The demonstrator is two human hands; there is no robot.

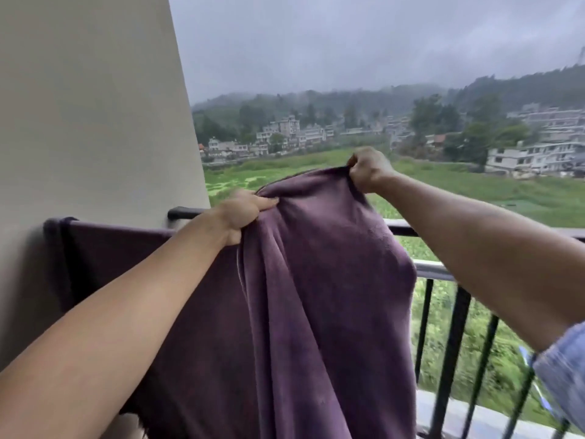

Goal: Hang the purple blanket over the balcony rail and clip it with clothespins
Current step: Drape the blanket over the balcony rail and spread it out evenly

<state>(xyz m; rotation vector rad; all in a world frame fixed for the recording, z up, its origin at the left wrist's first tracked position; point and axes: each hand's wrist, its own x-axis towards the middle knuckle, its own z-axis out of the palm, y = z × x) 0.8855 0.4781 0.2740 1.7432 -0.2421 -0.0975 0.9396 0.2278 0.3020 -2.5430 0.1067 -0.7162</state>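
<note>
The purple blanket hangs in front of me, its top edge lifted above the black balcony rail. My left hand grips the blanket's upper edge near the wall. My right hand pinches the top edge higher up and further right, past the rail line. The blanket's left part lies draped flat over the rail beside the wall. Its lower part falls down on my side of the railing. No clothespins are visible.
A beige wall fills the left side, and the rail's end meets it. Black vertical bars run under the rail on the right. Beyond lie a green field, houses and hills under a grey sky.
</note>
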